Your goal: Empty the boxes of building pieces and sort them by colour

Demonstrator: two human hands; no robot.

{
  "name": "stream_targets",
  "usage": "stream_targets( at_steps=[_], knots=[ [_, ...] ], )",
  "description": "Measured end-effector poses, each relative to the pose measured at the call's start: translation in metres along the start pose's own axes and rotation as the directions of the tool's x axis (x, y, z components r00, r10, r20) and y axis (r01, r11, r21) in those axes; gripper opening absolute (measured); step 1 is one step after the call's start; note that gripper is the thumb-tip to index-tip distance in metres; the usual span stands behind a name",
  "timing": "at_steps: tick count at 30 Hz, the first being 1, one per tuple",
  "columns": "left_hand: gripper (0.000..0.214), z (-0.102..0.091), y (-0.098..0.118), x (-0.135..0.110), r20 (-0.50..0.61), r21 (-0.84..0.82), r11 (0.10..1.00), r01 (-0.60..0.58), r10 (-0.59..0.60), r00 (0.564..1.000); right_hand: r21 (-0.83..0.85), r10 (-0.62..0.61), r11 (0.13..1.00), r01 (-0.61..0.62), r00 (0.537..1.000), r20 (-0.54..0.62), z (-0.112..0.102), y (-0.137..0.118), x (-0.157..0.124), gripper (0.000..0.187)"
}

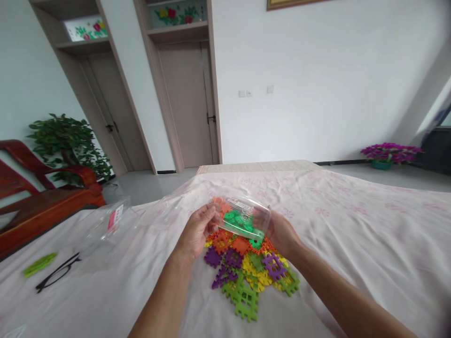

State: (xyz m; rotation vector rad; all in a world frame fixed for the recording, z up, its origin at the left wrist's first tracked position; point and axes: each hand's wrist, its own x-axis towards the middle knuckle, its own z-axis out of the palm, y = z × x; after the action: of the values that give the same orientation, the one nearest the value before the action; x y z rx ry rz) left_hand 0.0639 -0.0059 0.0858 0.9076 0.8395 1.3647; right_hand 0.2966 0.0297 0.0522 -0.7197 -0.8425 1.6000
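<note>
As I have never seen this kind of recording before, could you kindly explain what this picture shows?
There is no machine here: a person's bare hands are seen by one camera worn on the head, looking forward and down. The left hand and right hand hold a clear plastic container over the far part of a heap of flat, notched plastic pieces in orange, green, purple and yellow, on a pale cloth with pink prints. Left of the heap lie clear plastic packaging with a red-and-white label, black-framed glasses and a flat lime-green item.
</note>
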Motion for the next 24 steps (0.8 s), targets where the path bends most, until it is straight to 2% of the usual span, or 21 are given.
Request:
stream_targets(
  at_steps=[1,2,3,5,7,9,10,12,13,15,17,19,22,24],
  knots=[
    [0.038,-0.002,0.007,-0.002,0.017,0.031,0.999,-0.045,0.044,0.999,-0.144,-0.085,0.986,0.082,0.996,-0.012,-0.003,0.0,0.003,0.022],
    [0.035,-0.004,0.014,-0.005,0.028,0.08,0.991,-0.104,0.102,0.994,-0.308,-0.181,0.936,0.17,0.983,-0.009,-0.007,0.0,0.007,0.029],
    [0.031,-0.006,0.02,-0.007,0.037,0.149,0.974,-0.169,0.165,0.986,-0.475,-0.269,0.846,0.243,0.963,0.015,-0.011,0.0,0.012,0.035],
    [0.024,-0.011,0.028,-0.008,0.069,0.34,0.897,-0.281,0.274,0.959,-0.763,-0.368,0.565,0.314,0.924,0.107,-0.018,-0.001,0.027,0.041],
    [0.017,-0.016,0.03,-0.007,0.126,0.557,0.751,-0.354,0.345,0.93,-0.923,-0.346,0.242,0.299,0.915,0.206,-0.023,-0.002,0.045,0.048],
    [0.012,-0.021,0.026,-0.004,0.179,0.709,0.599,-0.372,0.358,0.917,-0.968,-0.242,-0.037,0.247,0.938,0.248,-0.025,-0.002,0.063,0.062],
    [0.011,-0.024,0.023,-0.002,0.195,0.754,0.542,-0.371,0.354,0.914,-0.965,-0.179,-0.142,0.219,0.953,0.243,-0.025,-0.002,0.07,0.07],
    [0.012,-0.029,0.017,0.001,0.228,0.808,0.456,-0.373,0.342,0.912,-0.945,-0.052,-0.268,0.188,0.977,0.209,-0.023,-0.001,0.08,0.079],
    [0.014,-0.031,0.014,0.003,0.249,0.825,0.418,-0.381,0.336,0.908,-0.935,-0.001,-0.301,0.187,0.98,0.197,-0.022,-0.001,0.083,0.076],
    [0.02,-0.037,0.009,0.005,0.301,0.851,0.334,-0.405,0.321,0.898,-0.917,0.05,-0.35,0.191,0.981,0.186,-0.018,0.001,0.084,0.058],
    [0.024,-0.042,0.005,0.007,0.346,0.87,0.256,-0.421,0.29,0.892,-0.905,0.031,-0.391,0.169,0.985,0.17,-0.014,0.001,0.083,0.04],
    [0.028,-0.047,0.002,0.008,0.365,0.888,0.195,-0.417,0.255,0.895,-0.906,-0.038,-0.404,0.127,0.987,0.156,-0.011,-0.003,0.081,0.036],
    [0.032,-0.05,-0.004,0.008,0.362,0.913,0.12,-0.39,0.205,0.909,-0.947,-0.227,-0.316,0.055,0.965,0.131,-0.008,-0.017,0.081,0.04],
    [0.027,-0.047,-0.008,0.007,0.354,0.925,0.074,-0.373,0.19,0.916,-0.985,-0.396,-0.168,0.045,0.912,0.109,-0.007,-0.031,0.081,0.036]
  ],
)
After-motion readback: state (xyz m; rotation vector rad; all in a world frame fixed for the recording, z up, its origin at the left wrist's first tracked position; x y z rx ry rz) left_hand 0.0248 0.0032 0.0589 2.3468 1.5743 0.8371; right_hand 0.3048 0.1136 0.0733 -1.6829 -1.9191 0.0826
